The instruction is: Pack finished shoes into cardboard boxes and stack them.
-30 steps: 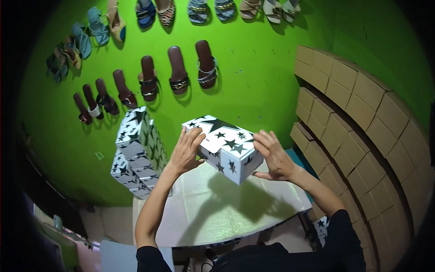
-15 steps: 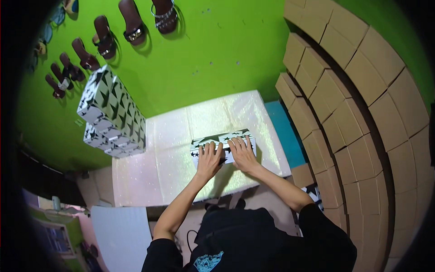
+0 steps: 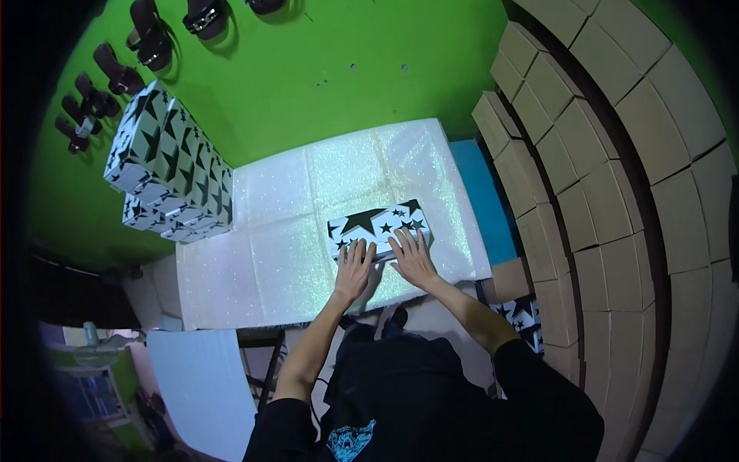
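A white shoebox (image 3: 377, 223) with black stars lies on the table, its patterned lid facing up. My left hand (image 3: 355, 266) rests on the left part of its near edge, fingers stretched over the lid. Farther right along the same edge, my right hand (image 3: 412, 258) also lies with extended, spread fingers. Both hands touch the box without wrapping round it, and whatever is inside is hidden.
The table (image 3: 285, 262) wears a shiny whitish cover. Matching star-patterned boxes (image 3: 173, 169) are stacked at its left end. Sandals (image 3: 150, 38) hang on the green wall. Brown cartons (image 3: 585, 177) form a tall stack on the right, beside a turquoise surface (image 3: 485, 200).
The near side of the lid, earlier partly raised, now looks lowered onto the box. My fingers now lie along its near edge. The view has shifted slightly.
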`<control>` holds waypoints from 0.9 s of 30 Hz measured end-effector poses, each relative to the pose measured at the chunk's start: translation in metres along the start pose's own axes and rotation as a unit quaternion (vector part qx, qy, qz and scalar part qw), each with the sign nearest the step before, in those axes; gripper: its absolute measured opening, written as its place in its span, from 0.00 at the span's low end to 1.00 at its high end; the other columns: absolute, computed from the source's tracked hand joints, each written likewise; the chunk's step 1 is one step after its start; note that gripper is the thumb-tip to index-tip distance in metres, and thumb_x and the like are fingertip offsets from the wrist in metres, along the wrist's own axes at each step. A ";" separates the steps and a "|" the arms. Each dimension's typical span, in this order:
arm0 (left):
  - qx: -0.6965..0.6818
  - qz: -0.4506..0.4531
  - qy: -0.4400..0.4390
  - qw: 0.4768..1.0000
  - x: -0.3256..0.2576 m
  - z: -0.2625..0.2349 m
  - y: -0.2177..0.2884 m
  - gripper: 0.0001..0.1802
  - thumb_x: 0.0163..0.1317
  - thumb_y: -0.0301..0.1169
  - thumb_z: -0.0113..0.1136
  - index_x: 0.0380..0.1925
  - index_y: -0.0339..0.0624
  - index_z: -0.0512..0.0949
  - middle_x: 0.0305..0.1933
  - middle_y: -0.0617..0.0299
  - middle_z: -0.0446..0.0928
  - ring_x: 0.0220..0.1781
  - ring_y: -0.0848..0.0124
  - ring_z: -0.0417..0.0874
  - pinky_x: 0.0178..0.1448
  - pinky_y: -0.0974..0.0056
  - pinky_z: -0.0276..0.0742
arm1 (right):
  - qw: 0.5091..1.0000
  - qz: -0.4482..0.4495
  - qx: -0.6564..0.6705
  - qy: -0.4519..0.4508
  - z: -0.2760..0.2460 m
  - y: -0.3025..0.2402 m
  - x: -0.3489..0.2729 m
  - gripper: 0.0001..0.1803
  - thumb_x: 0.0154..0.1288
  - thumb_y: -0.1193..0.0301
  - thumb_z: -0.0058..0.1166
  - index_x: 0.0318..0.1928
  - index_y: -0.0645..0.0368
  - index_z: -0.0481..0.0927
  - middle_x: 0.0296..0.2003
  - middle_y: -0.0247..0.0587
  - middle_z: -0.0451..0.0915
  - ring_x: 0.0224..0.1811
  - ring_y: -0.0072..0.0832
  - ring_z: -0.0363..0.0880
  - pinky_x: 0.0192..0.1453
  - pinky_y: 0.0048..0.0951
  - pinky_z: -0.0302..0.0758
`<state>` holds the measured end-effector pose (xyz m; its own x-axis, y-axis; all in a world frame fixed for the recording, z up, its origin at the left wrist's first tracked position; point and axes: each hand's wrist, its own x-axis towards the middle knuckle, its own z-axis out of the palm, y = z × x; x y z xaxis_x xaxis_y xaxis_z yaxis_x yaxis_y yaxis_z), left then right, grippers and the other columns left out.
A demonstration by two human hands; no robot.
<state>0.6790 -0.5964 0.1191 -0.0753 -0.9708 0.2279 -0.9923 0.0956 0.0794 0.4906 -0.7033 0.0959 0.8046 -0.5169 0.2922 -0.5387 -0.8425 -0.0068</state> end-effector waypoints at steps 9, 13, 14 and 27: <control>-0.068 -0.173 -0.207 0.961 -0.087 0.044 0.040 0.41 0.68 0.56 0.52 0.74 0.45 0.58 0.79 0.41 0.48 0.80 0.38 0.47 0.72 0.25 0.46 | 0.969 0.079 0.096 -0.213 0.013 -0.036 -0.073 0.42 0.70 0.40 0.44 0.73 0.56 0.63 0.70 0.61 0.60 0.74 0.64 0.52 0.74 0.69 0.47; -0.101 -0.174 -0.368 0.908 -0.080 0.056 0.033 0.50 0.68 0.69 0.37 0.80 0.53 0.40 0.82 0.41 0.24 0.82 0.34 0.26 0.69 0.16 0.34 | 0.923 0.099 0.098 -0.359 0.020 -0.036 -0.067 0.53 0.66 0.30 0.38 0.80 0.48 0.44 0.78 0.62 0.42 0.79 0.68 0.33 0.73 0.77 0.36; -0.102 -0.176 -0.369 0.907 -0.083 0.059 0.034 0.50 0.68 0.69 0.37 0.80 0.53 0.40 0.82 0.41 0.24 0.82 0.34 0.26 0.69 0.16 0.34 | 0.912 0.102 0.095 -0.385 0.023 -0.038 -0.068 0.56 0.64 0.28 0.40 0.80 0.48 0.43 0.78 0.63 0.37 0.79 0.68 0.28 0.73 0.78 0.34; -0.079 -0.159 -0.440 0.880 -0.075 0.058 0.043 0.68 0.54 0.80 0.42 0.79 0.44 0.32 0.79 0.32 0.18 0.77 0.27 0.16 0.64 0.11 0.27 | 0.913 0.078 0.090 -0.390 0.045 -0.044 -0.080 0.73 0.48 0.19 0.43 0.79 0.59 0.37 0.77 0.72 0.31 0.76 0.78 0.19 0.65 0.88 0.25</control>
<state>0.6359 -0.5327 0.0491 0.0872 -0.7417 -0.6650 -0.9561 -0.2497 0.1532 0.4611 -0.6315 0.0293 0.6935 -0.5242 -0.4943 -0.6679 -0.7250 -0.1683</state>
